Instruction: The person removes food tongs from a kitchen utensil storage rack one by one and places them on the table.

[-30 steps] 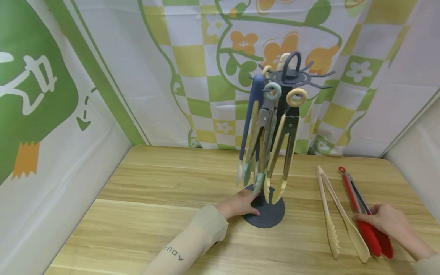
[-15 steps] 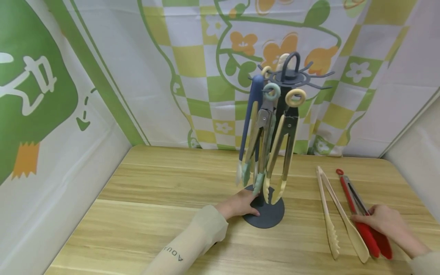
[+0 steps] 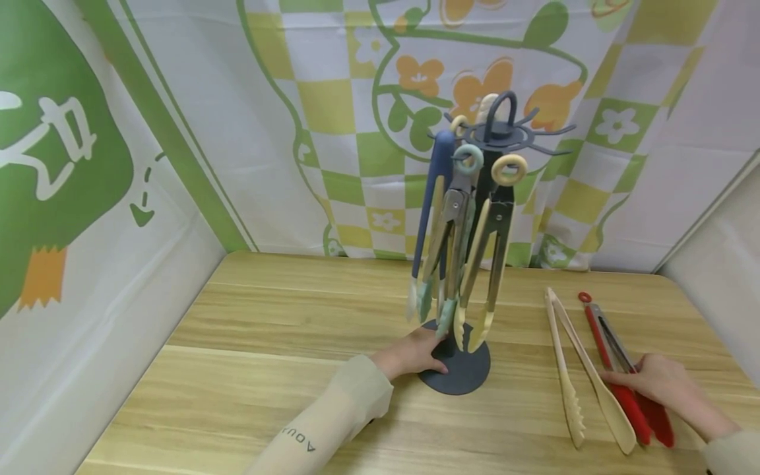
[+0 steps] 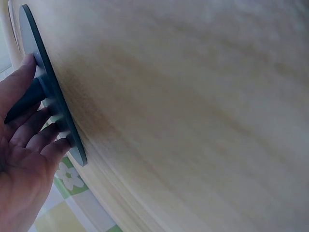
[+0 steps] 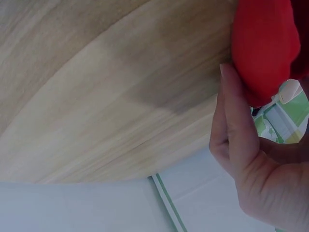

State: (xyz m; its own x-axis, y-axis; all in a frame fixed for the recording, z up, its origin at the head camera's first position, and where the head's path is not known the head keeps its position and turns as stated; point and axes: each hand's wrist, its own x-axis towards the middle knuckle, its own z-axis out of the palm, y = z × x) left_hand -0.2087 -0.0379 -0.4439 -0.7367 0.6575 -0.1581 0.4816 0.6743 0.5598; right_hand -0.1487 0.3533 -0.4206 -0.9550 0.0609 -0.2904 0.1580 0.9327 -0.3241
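A dark grey utensil stand [image 3: 481, 178] stands upright on the table, with several tongs hanging from its hooks. My left hand [image 3: 417, 351] is low at its post; in the left wrist view, thumb and fingertips press on the round base [image 4: 53, 82], with the post between them. On the right, my right hand [image 3: 667, 382] grips silver-and-red tongs [image 3: 614, 359] near the red heads. The right wrist view shows a red head [image 5: 263, 46] close up beside the fingers. Cream tongs [image 3: 584, 363] lie spread just left of the red ones.
Blue-handled tongs [image 3: 436, 191], mint-ringed tongs [image 3: 456, 204] and cream-tipped tongs [image 3: 495, 231] hang on the stand's near side. Bare hooks [image 3: 555, 130] stick out at its right. A patterned cloth [image 3: 332, 132] hangs behind the wooden table [image 3: 267, 316].
The right hand and the red tongs have shifted slightly left, closer to the cream tongs. The left hand stays at the stand's base.
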